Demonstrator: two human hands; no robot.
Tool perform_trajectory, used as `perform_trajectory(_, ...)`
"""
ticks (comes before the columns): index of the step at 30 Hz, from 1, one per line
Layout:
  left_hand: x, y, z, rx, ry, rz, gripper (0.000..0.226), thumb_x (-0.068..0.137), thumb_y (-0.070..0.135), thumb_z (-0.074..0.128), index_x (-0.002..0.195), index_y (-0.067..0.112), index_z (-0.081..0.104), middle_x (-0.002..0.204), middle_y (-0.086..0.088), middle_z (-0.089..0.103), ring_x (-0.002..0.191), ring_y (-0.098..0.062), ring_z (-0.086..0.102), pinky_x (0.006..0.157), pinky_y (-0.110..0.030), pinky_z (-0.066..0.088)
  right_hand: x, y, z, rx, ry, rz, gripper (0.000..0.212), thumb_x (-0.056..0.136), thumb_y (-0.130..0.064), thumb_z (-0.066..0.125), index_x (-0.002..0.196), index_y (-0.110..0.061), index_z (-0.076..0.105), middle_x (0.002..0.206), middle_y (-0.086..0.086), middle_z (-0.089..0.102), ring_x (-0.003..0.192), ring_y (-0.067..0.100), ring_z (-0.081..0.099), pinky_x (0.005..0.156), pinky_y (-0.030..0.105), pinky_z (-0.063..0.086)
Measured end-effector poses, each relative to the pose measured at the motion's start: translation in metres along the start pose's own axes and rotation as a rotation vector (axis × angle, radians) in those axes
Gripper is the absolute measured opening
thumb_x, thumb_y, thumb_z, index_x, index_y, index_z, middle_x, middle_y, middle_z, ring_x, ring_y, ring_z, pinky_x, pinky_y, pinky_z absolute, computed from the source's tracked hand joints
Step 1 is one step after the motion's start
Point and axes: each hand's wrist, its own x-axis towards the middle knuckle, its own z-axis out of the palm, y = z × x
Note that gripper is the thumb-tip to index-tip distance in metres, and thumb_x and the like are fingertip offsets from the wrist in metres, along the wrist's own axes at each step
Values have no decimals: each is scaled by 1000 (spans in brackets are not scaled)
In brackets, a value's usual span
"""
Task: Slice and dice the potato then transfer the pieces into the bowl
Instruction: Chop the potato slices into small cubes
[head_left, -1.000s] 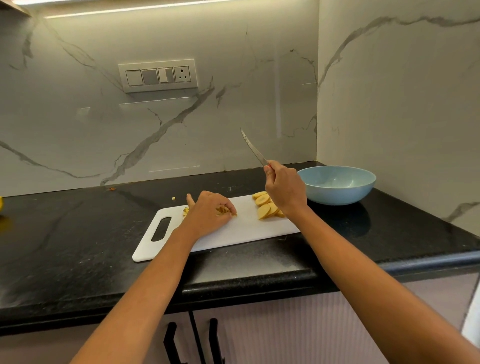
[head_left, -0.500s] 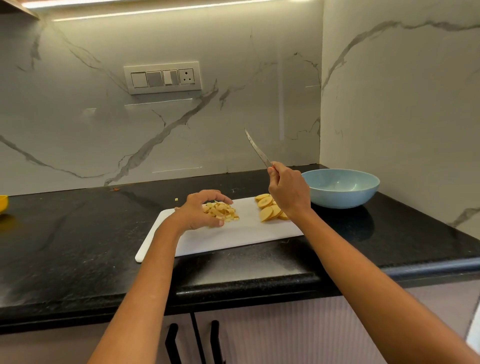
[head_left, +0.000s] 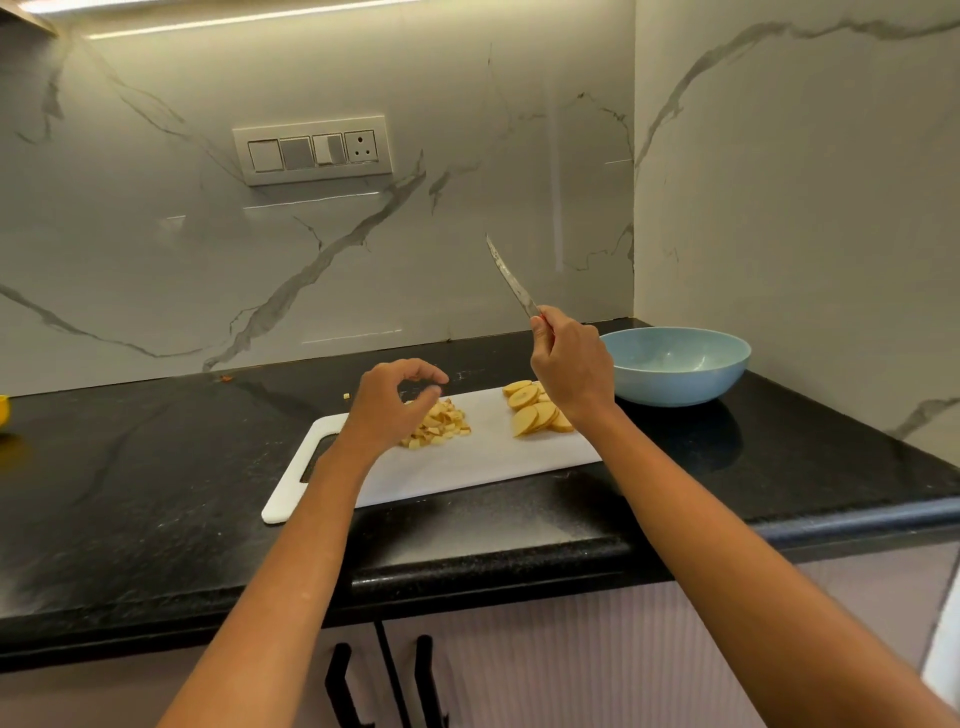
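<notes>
Lifted off the pale diced potato heap (head_left: 435, 423), my left hand (head_left: 387, 408) hovers loosely curled, empty; right hand (head_left: 570, 366) grips the steel knife (head_left: 511, 278) raised; I'd scoop toward the blue bowl (head_left: 675, 364) gently.

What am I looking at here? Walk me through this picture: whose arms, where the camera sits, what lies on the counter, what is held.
No machine here: these are a person's two bare arms, filmed by one wide-angle camera worn on the head, looking forward and down.

On the black stone counter lies a white plastic cutting board. On it sit a heap of small diced potato pieces and, to the right, a fan of round potato slices. Beyond the board's right end stands a light blue round bowl; nothing shows inside it.

The right hand grips a thin steel knife, blade raised and pointing up and away. The left hand hovers at the diced heap with loosely curled fingers, holding nothing that I can see.
</notes>
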Motion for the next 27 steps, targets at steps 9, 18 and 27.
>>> perform_trajectory(9,3,27,48,74,-412,98,46,83,28,69,126,20,56,120,7,61,101,-2,50,73,1,34,3,0,0,8,9,16,32,100,-26,41,118,-8,60,91,6,68,67,8,52,53,10,36)
perform_trajectory(18,3,23,44,14,-216,71,37,83,22,67,120,21,61,112,7,64,94,-3,53,76,-7,35,4,-1,0,17,23,9,32,100,-26,41,118,-7,60,92,6,68,67,8,52,54,9,37)
perform_trajectory(27,-16,18,17,-18,-353,-9,55,71,4,67,121,27,59,118,13,56,111,-8,47,90,-25,38,-1,1,-6,-11,6,37,31,101,-26,40,114,-7,61,85,6,66,65,9,52,52,11,36)
